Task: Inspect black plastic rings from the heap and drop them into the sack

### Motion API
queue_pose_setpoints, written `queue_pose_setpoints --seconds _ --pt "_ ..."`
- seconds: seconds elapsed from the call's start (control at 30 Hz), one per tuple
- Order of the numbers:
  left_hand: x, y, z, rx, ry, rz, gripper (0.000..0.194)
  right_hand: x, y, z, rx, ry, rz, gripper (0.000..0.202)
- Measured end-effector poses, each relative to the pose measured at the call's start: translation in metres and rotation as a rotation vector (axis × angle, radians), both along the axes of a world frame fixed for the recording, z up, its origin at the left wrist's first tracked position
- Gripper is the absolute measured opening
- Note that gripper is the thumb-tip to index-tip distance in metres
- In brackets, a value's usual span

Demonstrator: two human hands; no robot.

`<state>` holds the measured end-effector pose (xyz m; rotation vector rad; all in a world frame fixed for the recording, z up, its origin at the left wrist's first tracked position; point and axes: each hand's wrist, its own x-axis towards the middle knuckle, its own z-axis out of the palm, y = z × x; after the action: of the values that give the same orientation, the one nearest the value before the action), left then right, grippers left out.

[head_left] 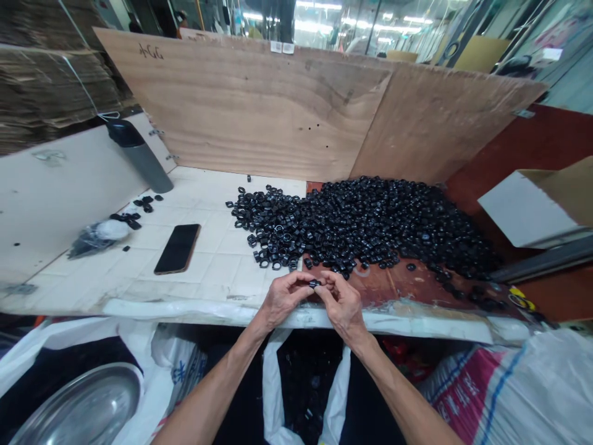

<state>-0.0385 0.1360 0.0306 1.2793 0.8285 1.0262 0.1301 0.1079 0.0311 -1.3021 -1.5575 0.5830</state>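
Note:
Both hands meet near the front edge of the table, in front of a wide pile of small black ring-like parts (370, 216). A small black part (315, 283) is pinched between them. My left hand (283, 299) holds it from the left with thumb and fingers. On the other side, my right hand (343, 304) has its fingertips closed on the same part. Below the hands hangs an open white bag (273, 395) with many black pieces inside.
A phone (178, 248), a grey bottle (143, 161) and a plastic bag of dark pieces (99, 238) are on the left. Wooden boards (269, 111) wall the back. A white box (528, 207) stands right, a metal bowl (88, 408) lower left.

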Motion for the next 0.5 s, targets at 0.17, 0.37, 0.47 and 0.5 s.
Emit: queue_pose_setpoints --seconds 0.17,0.37,0.47,0.5 --pt "-0.0004 -0.0017 0.0063 0.032 0.006 0.007 0.023 0.0008 -0.0023 -0.0022 0.048 -0.088 0.025 0.023" --pt "-0.0012 -0.0017 0.0054 0.07 0.034 0.008 0.023 0.0081 -0.0008 0.0055 0.129 -0.225 0.167 0.016" --pt "-0.0017 -0.0013 0.003 0.085 0.044 0.014 0.023 0.0084 0.0 0.0037 0.096 -0.321 0.14 0.026" --pt "-0.0018 -0.0013 0.0028 0.085 0.048 0.014 0.023 0.0081 -0.0007 0.0029 0.074 -0.323 0.124 0.027"
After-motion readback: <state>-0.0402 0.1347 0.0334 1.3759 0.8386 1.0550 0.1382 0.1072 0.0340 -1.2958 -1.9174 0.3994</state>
